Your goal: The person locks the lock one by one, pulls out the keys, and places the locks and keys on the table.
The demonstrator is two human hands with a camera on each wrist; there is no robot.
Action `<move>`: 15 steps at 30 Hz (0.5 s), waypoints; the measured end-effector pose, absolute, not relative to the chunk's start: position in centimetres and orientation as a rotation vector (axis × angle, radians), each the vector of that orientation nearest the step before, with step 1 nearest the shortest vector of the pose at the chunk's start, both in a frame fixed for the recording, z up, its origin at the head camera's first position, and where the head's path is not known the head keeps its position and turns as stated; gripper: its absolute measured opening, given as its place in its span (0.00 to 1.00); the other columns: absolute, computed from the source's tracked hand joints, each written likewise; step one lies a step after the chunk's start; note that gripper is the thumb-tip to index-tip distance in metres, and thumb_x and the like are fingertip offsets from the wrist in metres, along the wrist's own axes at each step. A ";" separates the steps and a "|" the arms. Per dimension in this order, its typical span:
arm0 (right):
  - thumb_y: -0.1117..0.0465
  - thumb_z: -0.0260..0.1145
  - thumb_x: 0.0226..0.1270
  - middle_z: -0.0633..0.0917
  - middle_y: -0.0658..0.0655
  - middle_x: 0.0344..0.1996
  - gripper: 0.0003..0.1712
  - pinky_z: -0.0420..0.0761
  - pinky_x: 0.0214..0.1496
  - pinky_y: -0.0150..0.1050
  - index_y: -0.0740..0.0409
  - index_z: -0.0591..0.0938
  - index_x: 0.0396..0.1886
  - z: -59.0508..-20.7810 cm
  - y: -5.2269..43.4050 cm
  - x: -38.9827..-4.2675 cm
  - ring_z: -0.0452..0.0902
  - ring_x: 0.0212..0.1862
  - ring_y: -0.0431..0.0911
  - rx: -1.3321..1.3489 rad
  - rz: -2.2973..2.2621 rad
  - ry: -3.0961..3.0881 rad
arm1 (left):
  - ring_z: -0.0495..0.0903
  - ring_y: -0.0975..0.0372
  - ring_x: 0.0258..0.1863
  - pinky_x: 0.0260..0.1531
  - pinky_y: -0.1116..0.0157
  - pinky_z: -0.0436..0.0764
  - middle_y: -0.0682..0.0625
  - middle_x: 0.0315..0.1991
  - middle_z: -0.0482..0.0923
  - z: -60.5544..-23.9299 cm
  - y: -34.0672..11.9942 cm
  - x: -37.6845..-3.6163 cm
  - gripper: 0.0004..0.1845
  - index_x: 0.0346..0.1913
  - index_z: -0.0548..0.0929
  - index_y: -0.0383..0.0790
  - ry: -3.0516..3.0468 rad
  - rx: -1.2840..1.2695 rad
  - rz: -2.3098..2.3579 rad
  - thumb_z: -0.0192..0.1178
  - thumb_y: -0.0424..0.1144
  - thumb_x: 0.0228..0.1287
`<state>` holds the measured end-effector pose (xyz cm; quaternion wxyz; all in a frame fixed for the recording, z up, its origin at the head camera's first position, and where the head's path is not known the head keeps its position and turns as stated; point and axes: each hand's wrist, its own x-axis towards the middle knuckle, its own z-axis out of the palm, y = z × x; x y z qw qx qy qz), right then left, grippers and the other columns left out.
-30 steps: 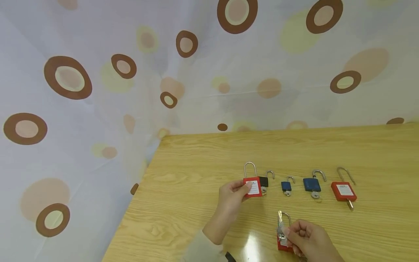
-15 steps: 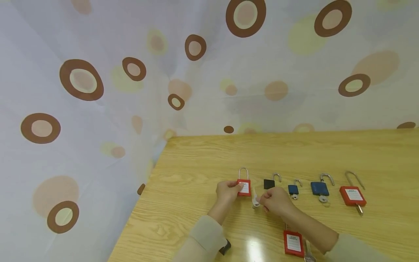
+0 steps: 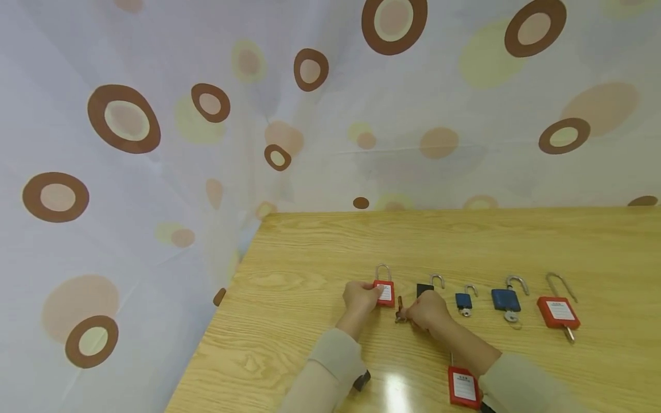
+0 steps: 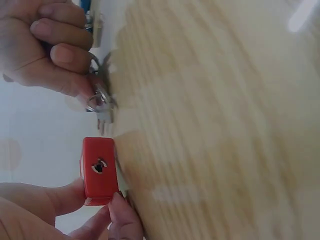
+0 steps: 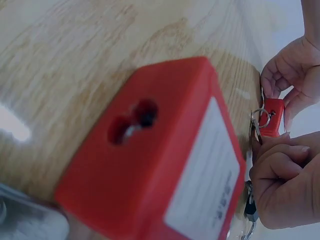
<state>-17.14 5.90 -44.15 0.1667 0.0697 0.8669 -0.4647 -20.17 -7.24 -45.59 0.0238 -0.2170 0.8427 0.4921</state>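
Note:
My left hand (image 3: pixel 360 301) pinches a red padlock (image 3: pixel 384 293) with a white label between thumb and fingers. Its tall shackle points away from me and looks closed. In the left wrist view, the bottom of this padlock, with its keyhole (image 4: pixel 99 165), faces the camera. My right hand (image 3: pixel 430 311) pinches small metal keys (image 4: pixel 104 107) on a ring just beside that padlock, apart from the keyhole. A second red padlock (image 3: pixel 463 386) lies nearer me, under my right forearm; the right wrist view shows its bottom keyhole (image 5: pixel 132 122) close up, with no key in it.
Behind my right hand lies a black padlock (image 3: pixel 424 288), partly hidden. To its right are a small blue padlock (image 3: pixel 463 300), a larger blue padlock (image 3: pixel 505 300) and a red padlock (image 3: pixel 559 311), shackles open and keys in. A patterned curtain (image 3: pixel 330 166) borders the wooden table (image 3: pixel 289 252).
My right hand has moved from the near red padlock up and left with the keys, to beside the padlock in my left hand. That padlock has moved slightly away from the black one.

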 end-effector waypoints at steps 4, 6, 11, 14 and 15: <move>0.64 0.64 0.60 0.68 0.48 0.04 0.21 0.65 0.20 0.31 0.65 0.79 0.09 -44.0 5.8 -16.9 0.62 0.14 0.41 0.205 -1.268 2.510 | 0.78 0.56 0.34 0.35 0.65 0.80 0.41 0.34 0.81 -44.8 -7.0 -19.5 0.09 0.31 0.84 0.30 2.680 -0.662 1.467 0.68 0.34 0.51; 0.63 0.64 0.60 0.68 0.48 0.04 0.21 0.66 0.20 0.31 0.65 0.78 0.08 -43.9 5.7 -16.8 0.63 0.14 0.41 0.203 -1.251 2.524 | 0.79 0.56 0.32 0.33 0.65 0.80 0.41 0.31 0.82 -44.5 -6.9 -19.3 0.09 0.30 0.83 0.29 2.712 -0.662 1.468 0.68 0.33 0.51; 0.62 0.65 0.60 0.66 0.49 0.05 0.23 0.64 0.19 0.31 0.60 0.73 0.06 -43.8 5.4 -16.9 0.62 0.15 0.41 0.210 -1.199 2.555 | 0.80 0.55 0.32 0.32 0.65 0.80 0.40 0.32 0.81 -44.3 -6.6 -19.2 0.09 0.31 0.82 0.27 2.701 -0.667 1.490 0.66 0.33 0.54; 0.62 0.65 0.59 0.67 0.50 0.08 0.22 0.64 0.19 0.30 0.59 0.71 0.07 -43.9 5.3 -16.9 0.63 0.16 0.42 0.209 -1.170 2.574 | 0.80 0.55 0.32 0.31 0.65 0.80 0.40 0.31 0.81 -44.4 -6.5 -19.2 0.08 0.31 0.82 0.28 2.713 -0.657 1.489 0.65 0.32 0.54; 0.61 0.65 0.59 0.68 0.50 0.09 0.22 0.64 0.19 0.30 0.59 0.70 0.08 -43.9 5.3 -16.9 0.63 0.17 0.42 0.205 -1.157 2.583 | 0.80 0.56 0.32 0.30 0.65 0.80 0.40 0.31 0.81 -44.5 -6.5 -19.2 0.08 0.30 0.81 0.27 2.718 -0.651 1.491 0.65 0.32 0.54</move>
